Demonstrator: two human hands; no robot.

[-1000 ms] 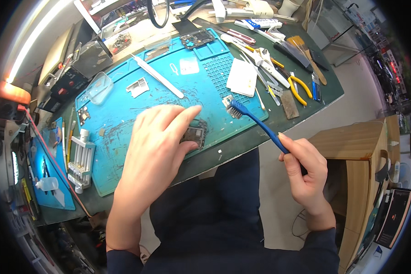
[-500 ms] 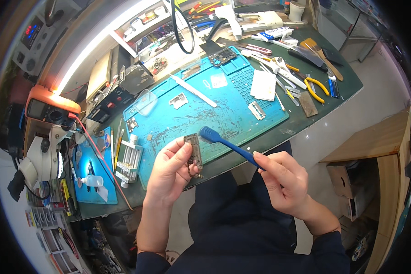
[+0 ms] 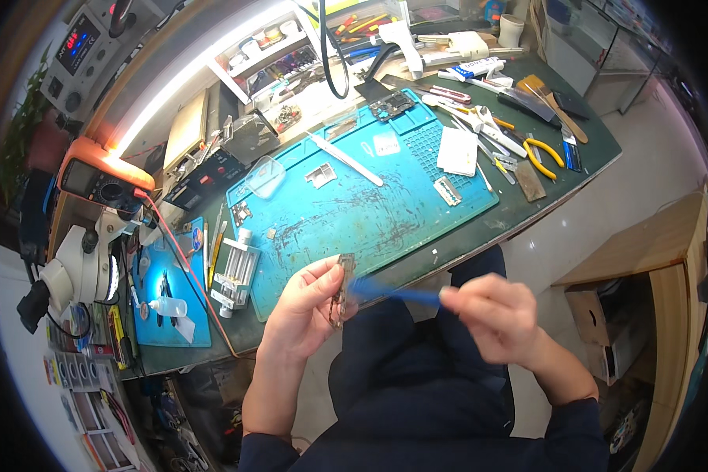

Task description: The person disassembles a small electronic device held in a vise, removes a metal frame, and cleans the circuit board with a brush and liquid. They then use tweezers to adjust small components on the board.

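My left hand (image 3: 307, 307) pinches a small, narrow circuit board (image 3: 341, 289) by its edge, thumb on top, just off the near edge of the blue work mat (image 3: 291, 236). The board is turned almost edge-on, so little of its face shows. In my right hand (image 3: 495, 315) is a blue toothbrush (image 3: 405, 295), gripped by the handle's end and pointing left. Its head, smeared by motion, is right beside the board; whether the bristles touch it I cannot tell.
On the mat are a white pen-like tool (image 3: 346, 157), a clear plastic box (image 3: 265, 177) and a larger circuit board (image 3: 391, 105). A clamp fixture (image 3: 236, 271), an orange multimeter (image 3: 102, 181) and a microscope (image 3: 79, 267) stand left. Yellow-handled pliers (image 3: 544, 160) lie right.
My right hand has swung the toothbrush downward, its head now lower beside the board. My left hand has shifted slightly right and down and turned the board more edge-on. The view has shifted a little.
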